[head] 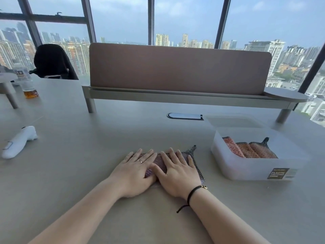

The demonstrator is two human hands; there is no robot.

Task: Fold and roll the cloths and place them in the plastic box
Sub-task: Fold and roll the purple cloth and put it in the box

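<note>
1. The left hand (134,170) and right hand (177,170) lie flat, fingers straight, pressing a purplish cloth (159,162) on the table (70,173).
2. The plastic box (253,166), just right of the cloth, holds orange rolled cloths (249,149).
3. A white device (17,141) lies far left.

My left hand (135,170) and right hand (177,173) press flat on the purple rolled cloth (159,163) on the counter (88,155), left of the plastic box (253,166) holding orange rolled cloths (249,149).

Purplish cloth (159,162) with black-checked edge; seemingly orange rolls (249,149) in frosted box (249,169).
</note>
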